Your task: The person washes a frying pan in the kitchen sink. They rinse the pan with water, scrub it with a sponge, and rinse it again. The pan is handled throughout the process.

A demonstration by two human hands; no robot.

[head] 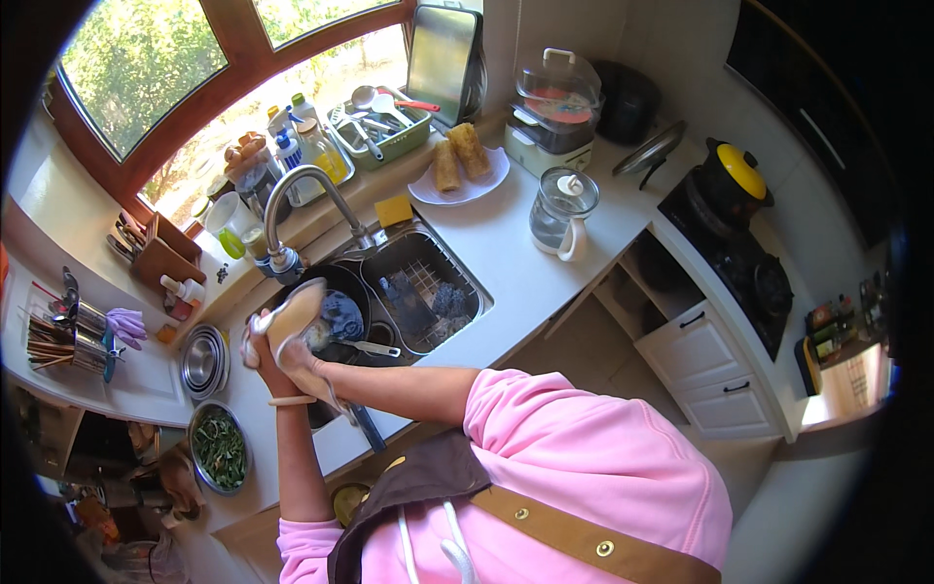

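My left hand (pixel 264 363), with a pale bangle on its wrist, grips one edge of a beige cloth (pixel 298 310) above the left sink basin. My right hand (pixel 305 365) holds the same cloth from the other side and is partly hidden by its folds. The cloth is blurred at its upper end. Below it, a dark pan (pixel 341 310) with water in it sits in the basin. A utensil with a pale handle (pixel 376 349) lies across the pan's near side. A dark handle (pixel 368 429) sticks out over the counter's front edge; what it belongs to is hidden.
The gooseneck faucet (pixel 306 175) arches over the sink. A wire rack (pixel 419 274) and scouring pads (pixel 449 301) are in the right basin. Steel bowls (pixel 201 359) and a bowl of leafy greens (pixel 221 445) stand left. A glass kettle (pixel 558 212) stands right.
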